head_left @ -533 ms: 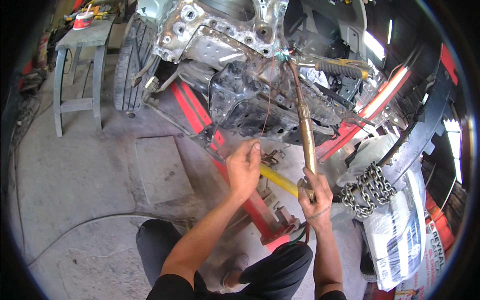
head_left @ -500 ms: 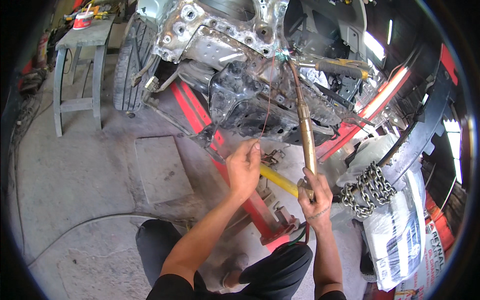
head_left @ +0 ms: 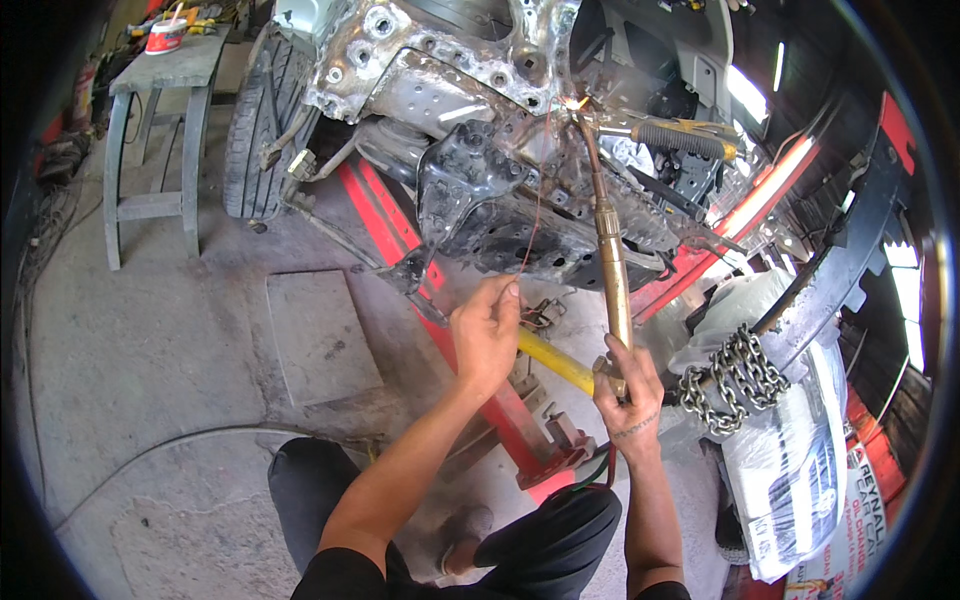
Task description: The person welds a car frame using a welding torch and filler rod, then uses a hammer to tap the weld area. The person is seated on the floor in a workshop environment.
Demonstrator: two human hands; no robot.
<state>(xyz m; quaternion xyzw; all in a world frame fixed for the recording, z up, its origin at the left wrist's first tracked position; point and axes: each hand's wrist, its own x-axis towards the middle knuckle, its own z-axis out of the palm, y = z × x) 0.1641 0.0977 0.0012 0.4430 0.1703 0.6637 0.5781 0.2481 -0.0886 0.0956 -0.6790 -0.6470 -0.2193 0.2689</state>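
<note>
My left hand (head_left: 488, 335) pinches the lower end of a thin copper-coloured filler rod (head_left: 535, 215), which runs up to the bare metal of the vehicle's frame (head_left: 440, 90). In my right hand (head_left: 630, 390) is the brass body of a gas torch (head_left: 612, 265), held upright with the fingers wrapped round its valve end. The torch tip meets the seam beside the rod's far end, where a small orange flame glow (head_left: 575, 103) shows. Dark hoses hang below my right hand.
Red lift or frame rails (head_left: 430, 340) slant beneath the metal, with a yellow bar (head_left: 555, 362) behind my hands. A heavy chain (head_left: 735, 382) wraps a dark beam at right. A grey stool (head_left: 155, 205) bearing a red-and-white tub stands beside a tyre (head_left: 262, 140) at left.
The glow at the torch tip has turned from bluish green to bright orange with small sparks. Both hands stay nearly in place, keeping hold of the rod and torch.
</note>
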